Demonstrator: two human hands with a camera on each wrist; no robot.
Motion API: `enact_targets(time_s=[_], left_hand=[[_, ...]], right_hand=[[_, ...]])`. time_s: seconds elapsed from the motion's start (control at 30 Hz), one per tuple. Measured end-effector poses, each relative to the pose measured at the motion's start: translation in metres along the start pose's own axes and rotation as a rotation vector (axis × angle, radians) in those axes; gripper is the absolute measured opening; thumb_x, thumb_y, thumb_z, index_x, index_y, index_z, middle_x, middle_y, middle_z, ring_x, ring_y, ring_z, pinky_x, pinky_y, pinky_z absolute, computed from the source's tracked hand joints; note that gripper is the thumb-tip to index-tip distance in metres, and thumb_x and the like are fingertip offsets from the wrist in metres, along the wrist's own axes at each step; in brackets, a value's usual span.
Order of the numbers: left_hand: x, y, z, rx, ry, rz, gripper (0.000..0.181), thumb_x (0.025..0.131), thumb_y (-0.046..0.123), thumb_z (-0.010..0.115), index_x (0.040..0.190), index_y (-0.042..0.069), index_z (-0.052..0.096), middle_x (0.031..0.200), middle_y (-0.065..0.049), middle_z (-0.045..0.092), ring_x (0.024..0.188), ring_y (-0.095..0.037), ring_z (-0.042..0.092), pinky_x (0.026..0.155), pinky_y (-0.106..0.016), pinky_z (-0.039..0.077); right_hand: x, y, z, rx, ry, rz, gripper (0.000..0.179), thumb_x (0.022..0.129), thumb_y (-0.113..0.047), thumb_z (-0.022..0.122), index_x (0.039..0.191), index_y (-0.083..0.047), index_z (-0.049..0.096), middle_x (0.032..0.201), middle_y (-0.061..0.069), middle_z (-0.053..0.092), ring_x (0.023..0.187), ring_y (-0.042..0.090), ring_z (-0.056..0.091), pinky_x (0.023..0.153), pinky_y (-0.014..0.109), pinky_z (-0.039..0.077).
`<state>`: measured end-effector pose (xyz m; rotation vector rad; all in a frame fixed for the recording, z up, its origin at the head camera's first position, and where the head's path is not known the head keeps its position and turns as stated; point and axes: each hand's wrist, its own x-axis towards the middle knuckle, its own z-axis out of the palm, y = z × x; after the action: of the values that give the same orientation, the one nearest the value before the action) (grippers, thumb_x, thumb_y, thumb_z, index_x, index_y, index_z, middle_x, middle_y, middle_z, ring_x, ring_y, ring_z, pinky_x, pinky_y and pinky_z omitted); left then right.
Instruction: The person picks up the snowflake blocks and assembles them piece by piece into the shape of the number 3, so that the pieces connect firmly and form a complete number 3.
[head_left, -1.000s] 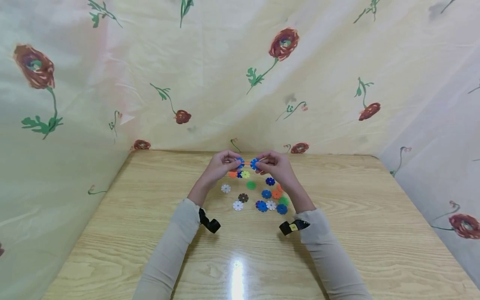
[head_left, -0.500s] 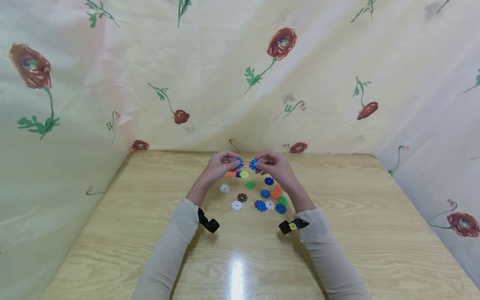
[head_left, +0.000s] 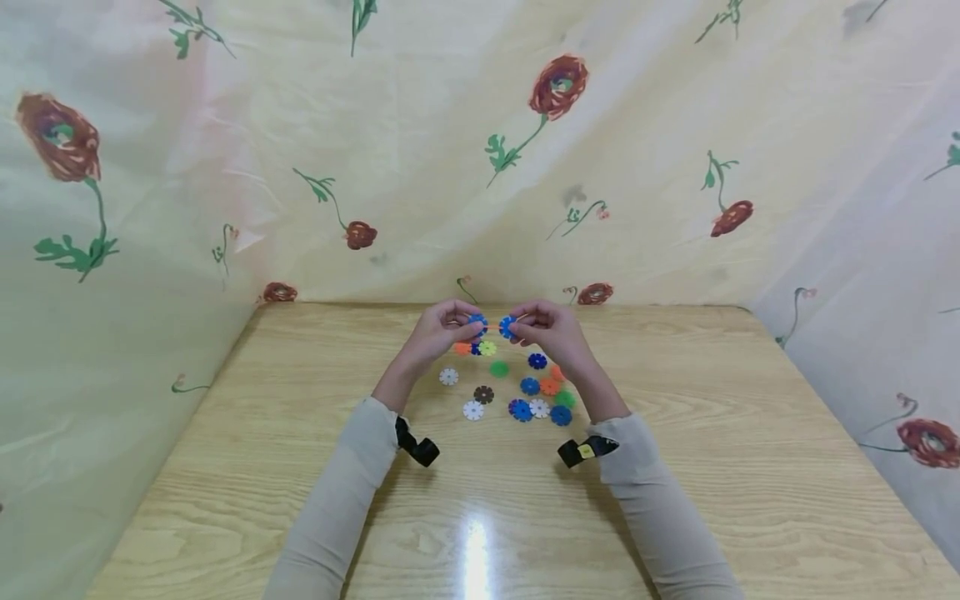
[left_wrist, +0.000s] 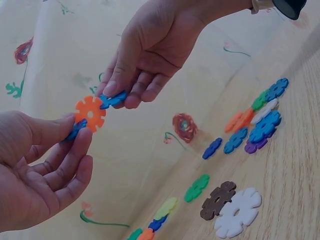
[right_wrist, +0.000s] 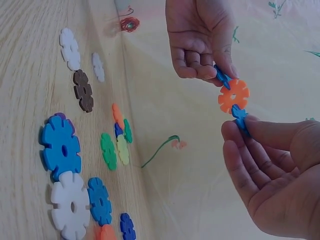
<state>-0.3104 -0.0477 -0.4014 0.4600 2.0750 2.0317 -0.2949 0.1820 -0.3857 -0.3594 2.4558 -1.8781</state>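
Observation:
Between the two hands, raised above the table, is an orange notched snowflake disc joined to a blue disc on either side. My left hand pinches the left blue disc between thumb and fingers. With thumb and fingers, my right hand pinches the other blue disc. In the head view the orange disc appears edge-on as a thin strip; both wrist views show its face. Each blue disc is turned across the orange one at its rim, and fingers cover part of each.
On the wooden table lie loose discs: white, brown, green, yellow, dark blue, and several more near the right forearm. Some overlap. A flowered cloth hangs behind and at the sides.

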Motion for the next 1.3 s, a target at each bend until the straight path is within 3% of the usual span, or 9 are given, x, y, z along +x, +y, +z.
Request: enact_targets(time_s=[0.13,0.23,0.37,0.57,0.77,1.13,1.3], left_hand=[[-0.0011,0.0007,0.0006,0.021,0.014,0.004,0.032,0.099,0.009,0.067,0.126,-0.006,0.062,0.098,-0.004,0.070,0.090,-0.021,0.071,0.098,-0.053,0.056],[-0.0016,0.0011,0.0009,0.003,0.023,0.004,0.030,0.099,0.009,0.067,0.124,-0.006,0.063,0.097,-0.004,0.070,0.086,-0.017,0.071,0.099,-0.054,0.056],[-0.0013,0.0005,0.0012,-0.025,0.016,0.003,0.028,0.099,0.009,0.067,0.123,-0.004,0.064,0.099,-0.004,0.069,0.090,-0.024,0.072,0.102,-0.058,0.053],[-0.0017,-0.0001,0.0016,-0.006,0.008,-0.006,0.027,0.098,0.012,0.069,0.120,-0.002,0.068,0.099,-0.009,0.073,0.099,-0.038,0.070,0.094,-0.043,0.060],[-0.0011,-0.0009,0.0019,-0.042,-0.008,-0.012,0.025,0.096,0.010,0.071,0.118,-0.003,0.070,0.108,-0.016,0.075,0.112,-0.043,0.068,0.102,-0.051,0.055],[-0.0014,-0.0014,0.0019,-0.106,-0.003,-0.033,0.026,0.094,0.008,0.073,0.116,-0.004,0.071,0.096,-0.004,0.077,0.118,-0.050,0.063,0.110,-0.061,0.045],[-0.0007,-0.0021,0.0028,-0.080,0.006,-0.039,0.024,0.093,0.009,0.075,0.113,-0.003,0.072,0.095,-0.004,0.078,0.101,-0.029,0.075,0.102,-0.045,0.056]], right_hand=[[-0.0002,0.0006,0.0009,0.031,0.016,-0.009,0.025,0.096,-0.012,0.072,0.116,0.003,0.069,0.096,0.012,0.076,0.084,0.020,0.075,0.080,0.028,0.063],[-0.0006,0.0010,0.0022,0.042,0.033,-0.022,0.024,0.096,-0.011,0.072,0.114,0.003,0.070,0.093,0.005,0.076,0.084,0.020,0.075,0.082,0.031,0.063],[-0.0001,0.0021,0.0033,0.051,0.050,-0.040,0.022,0.096,-0.012,0.072,0.112,0.003,0.071,0.091,0.003,0.076,0.082,0.018,0.076,0.083,0.033,0.063],[0.0001,0.0030,0.0030,0.058,0.044,-0.049,0.024,0.096,-0.014,0.072,0.113,0.003,0.070,0.092,0.005,0.076,0.082,0.017,0.075,0.080,0.029,0.063],[-0.0005,0.0024,0.0016,0.053,0.032,-0.061,0.025,0.096,-0.014,0.073,0.113,0.003,0.070,0.092,0.007,0.075,0.083,0.021,0.076,0.079,0.028,0.063],[0.0000,0.0016,0.0029,0.041,0.040,-0.105,0.023,0.094,-0.013,0.074,0.110,0.004,0.072,0.095,0.016,0.075,0.078,0.013,0.074,0.077,0.025,0.063],[-0.0003,0.0011,0.0056,0.036,0.035,-0.134,0.019,0.093,-0.007,0.075,0.107,0.005,0.073,0.094,0.022,0.074,0.074,0.014,0.074,0.073,0.026,0.063]])
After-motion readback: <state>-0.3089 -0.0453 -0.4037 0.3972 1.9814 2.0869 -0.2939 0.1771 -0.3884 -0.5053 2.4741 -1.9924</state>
